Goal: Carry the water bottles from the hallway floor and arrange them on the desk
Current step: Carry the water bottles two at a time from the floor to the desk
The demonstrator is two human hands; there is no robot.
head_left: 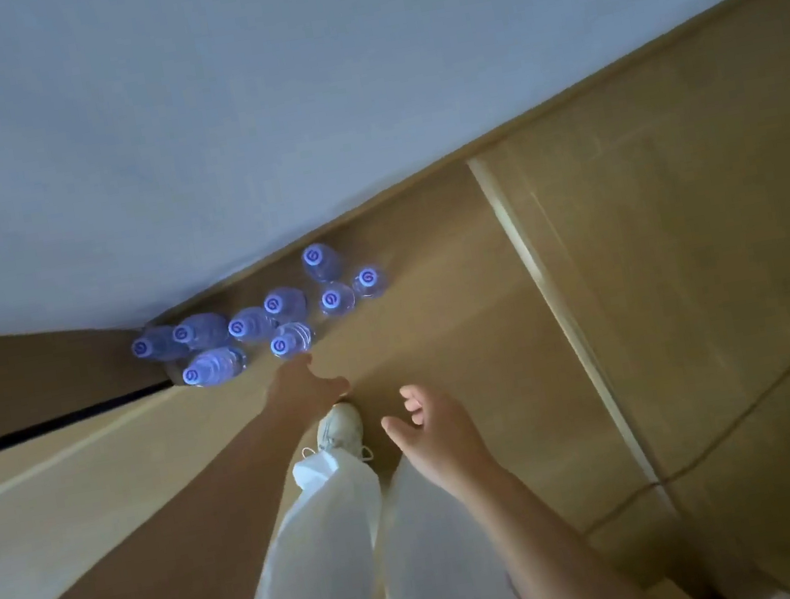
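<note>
Several clear water bottles with blue caps [276, 313] stand upright in a cluster on the hallway floor, close to the grey-blue wall. The nearest bottle [290, 339] stands just beyond my left hand [305, 383], which stretches down toward it with empty, straight fingers, a short gap away. My right hand [433, 422] hangs lower and to the right, fingers relaxed and slightly curled, holding nothing. The desk is out of view.
The wall [250, 115] fills the upper half of the view. A wooden door or panel [31, 367] with a dark gap under it stands at the left, beside the bottles. My white trouser legs and shoe [340, 424] are below the hands. Tan floor [686, 253] spreads to the right.
</note>
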